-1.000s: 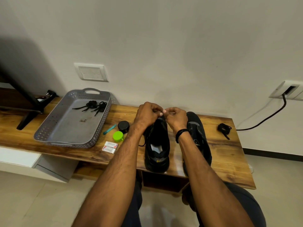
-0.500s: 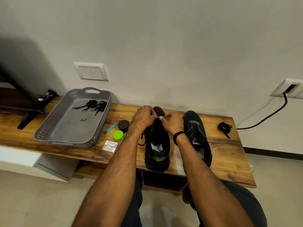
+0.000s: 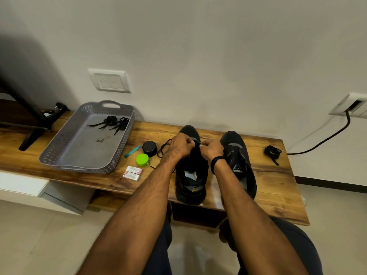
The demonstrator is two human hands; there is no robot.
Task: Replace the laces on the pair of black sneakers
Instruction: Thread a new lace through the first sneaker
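Two black sneakers stand side by side on the wooden bench [image 3: 278, 187], heels toward me. Over the front of the left sneaker [image 3: 191, 179] my left hand [image 3: 181, 145] and my right hand [image 3: 211, 148] meet, each pinching the black lace [image 3: 163, 148] at the eyelets; a loop of that lace trails off to the left of the shoe. The right sneaker [image 3: 238, 161] stands untouched beside my right wrist. A coiled black lace [image 3: 272, 151] lies at the bench's right end. Two more bundled black laces [image 3: 114, 122] lie in the grey tray [image 3: 59, 155].
Left of the shoe lie a black round tin [image 3: 150, 148], a green lid [image 3: 142, 160], a teal tool [image 3: 132, 151] and two small white boxes [image 3: 132, 173]. A dark stand [image 3: 33, 132] occupies the far left. A cable [image 3: 325, 139] runs from a wall socket.
Both hands have dropped from above the shoe's tongue down onto its front. More lace now loops out to the left of the shoe.
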